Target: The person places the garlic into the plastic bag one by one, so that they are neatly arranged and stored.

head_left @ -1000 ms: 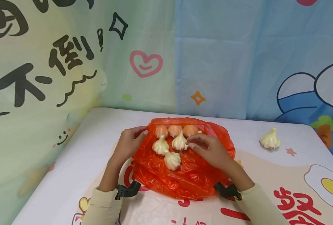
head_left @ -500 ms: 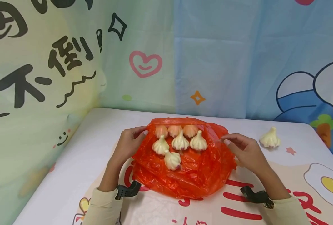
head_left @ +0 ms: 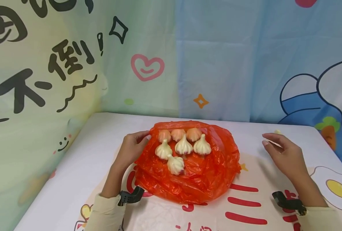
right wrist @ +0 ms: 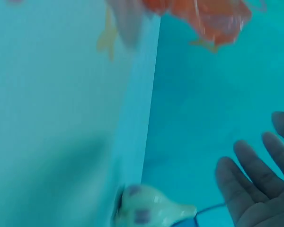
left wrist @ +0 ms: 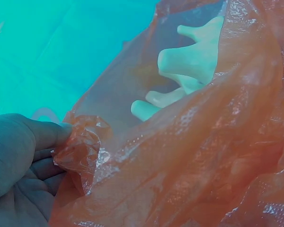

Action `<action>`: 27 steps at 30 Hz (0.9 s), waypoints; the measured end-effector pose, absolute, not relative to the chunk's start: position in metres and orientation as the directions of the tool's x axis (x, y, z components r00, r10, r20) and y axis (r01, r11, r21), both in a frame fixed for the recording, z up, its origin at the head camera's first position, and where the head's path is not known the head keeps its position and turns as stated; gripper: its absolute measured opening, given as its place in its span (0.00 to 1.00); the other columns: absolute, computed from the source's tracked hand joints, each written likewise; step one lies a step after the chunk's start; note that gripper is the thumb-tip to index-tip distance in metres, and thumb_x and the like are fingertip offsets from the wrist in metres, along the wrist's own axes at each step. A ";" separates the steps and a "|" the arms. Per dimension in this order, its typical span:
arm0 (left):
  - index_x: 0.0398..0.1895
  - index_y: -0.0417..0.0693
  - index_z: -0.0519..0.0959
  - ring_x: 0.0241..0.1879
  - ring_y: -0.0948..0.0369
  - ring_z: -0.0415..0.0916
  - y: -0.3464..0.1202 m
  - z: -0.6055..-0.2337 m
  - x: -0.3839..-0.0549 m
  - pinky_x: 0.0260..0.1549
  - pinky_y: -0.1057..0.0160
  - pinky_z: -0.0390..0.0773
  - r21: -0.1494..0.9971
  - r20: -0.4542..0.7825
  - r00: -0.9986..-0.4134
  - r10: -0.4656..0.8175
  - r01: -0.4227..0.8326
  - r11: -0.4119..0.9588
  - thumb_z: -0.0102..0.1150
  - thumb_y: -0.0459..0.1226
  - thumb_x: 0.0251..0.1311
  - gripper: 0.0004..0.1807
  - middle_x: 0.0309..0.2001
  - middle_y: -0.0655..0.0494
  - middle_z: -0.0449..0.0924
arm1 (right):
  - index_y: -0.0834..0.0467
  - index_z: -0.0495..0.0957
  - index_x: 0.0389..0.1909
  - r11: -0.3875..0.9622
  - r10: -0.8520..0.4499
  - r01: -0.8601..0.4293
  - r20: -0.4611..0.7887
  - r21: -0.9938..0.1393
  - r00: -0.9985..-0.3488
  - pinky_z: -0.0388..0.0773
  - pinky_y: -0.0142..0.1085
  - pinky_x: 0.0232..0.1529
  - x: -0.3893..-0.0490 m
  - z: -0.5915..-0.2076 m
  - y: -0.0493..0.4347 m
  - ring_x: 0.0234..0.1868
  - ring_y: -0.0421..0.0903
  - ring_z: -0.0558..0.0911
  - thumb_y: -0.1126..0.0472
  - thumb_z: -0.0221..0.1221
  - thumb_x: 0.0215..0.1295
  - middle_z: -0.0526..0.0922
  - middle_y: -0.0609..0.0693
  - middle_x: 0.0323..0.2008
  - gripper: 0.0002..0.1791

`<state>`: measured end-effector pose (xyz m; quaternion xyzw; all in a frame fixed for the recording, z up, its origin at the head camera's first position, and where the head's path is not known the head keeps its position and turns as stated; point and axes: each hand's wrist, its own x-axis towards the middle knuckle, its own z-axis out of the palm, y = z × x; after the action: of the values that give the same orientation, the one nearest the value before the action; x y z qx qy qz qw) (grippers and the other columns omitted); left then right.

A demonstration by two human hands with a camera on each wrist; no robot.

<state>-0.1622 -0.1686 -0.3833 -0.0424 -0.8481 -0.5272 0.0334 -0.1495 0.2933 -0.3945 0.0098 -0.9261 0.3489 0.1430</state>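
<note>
A crumpled red plastic bag lies on the table with its mouth spread. Several garlic bulbs sit in it; those at the back look orange through the film. My left hand pinches the bag's rim at its left side, thumb against the gathered plastic in the left wrist view. Over the table to the right, my right hand holds nothing, its fingers apart in the right wrist view. One more garlic bulb lies close by it; in the head view this bulb is mostly hidden behind the hand.
The table has a white top with a printed beige pattern. A printed cloth backdrop stands along its back edge and left side. Dark wrist cameras are strapped on both wrists.
My right hand has come out from over the bag, leaving a garlic bulb in the front row, and moved right toward the lone bulb. The left hand stays at the bag's rim.
</note>
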 end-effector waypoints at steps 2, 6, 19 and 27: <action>0.58 0.42 0.78 0.43 0.55 0.82 -0.169 -0.384 -0.162 0.39 0.57 0.83 0.891 0.101 -0.994 0.041 0.108 0.441 0.55 0.39 0.69 0.18 0.50 0.49 0.82 | 0.59 0.71 0.65 0.760 0.110 -0.089 0.263 -0.644 -0.959 0.69 0.21 0.49 -0.149 -0.396 0.300 0.63 0.64 0.70 0.49 0.54 0.72 0.70 0.61 0.64 0.26; 0.58 0.41 0.78 0.43 0.54 0.82 -0.170 -0.384 -0.162 0.40 0.56 0.83 0.886 0.111 -0.993 0.049 0.121 0.447 0.54 0.38 0.70 0.17 0.50 0.48 0.82 | 0.58 0.67 0.68 0.764 0.149 -0.046 0.246 -0.643 -0.958 0.67 0.28 0.55 -0.151 -0.401 0.310 0.66 0.63 0.67 0.47 0.53 0.72 0.66 0.61 0.68 0.30; 0.58 0.41 0.78 0.43 0.54 0.82 -0.170 -0.385 -0.165 0.39 0.56 0.83 0.875 0.134 -0.989 0.054 0.144 0.462 0.54 0.37 0.70 0.17 0.50 0.48 0.82 | 0.59 0.50 0.76 0.609 0.350 0.144 0.102 -0.780 -0.931 0.53 0.50 0.69 -0.189 -0.419 0.340 0.74 0.57 0.50 0.42 0.52 0.70 0.52 0.59 0.74 0.42; 0.58 0.42 0.79 0.42 0.55 0.83 -0.169 -0.386 -0.165 0.38 0.57 0.83 0.882 0.136 -0.989 0.052 0.145 0.448 0.54 0.37 0.70 0.17 0.49 0.48 0.82 | 0.58 0.41 0.77 0.564 0.344 0.210 -0.004 -0.798 -0.939 0.50 0.59 0.67 -0.200 -0.421 0.354 0.75 0.60 0.43 0.36 0.52 0.67 0.43 0.60 0.76 0.49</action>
<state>-0.1651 -0.1691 -0.3863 -0.0581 -0.8498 -0.5220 0.0445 -0.1998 0.3538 -0.4206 -0.1574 -0.8811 0.4393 0.0763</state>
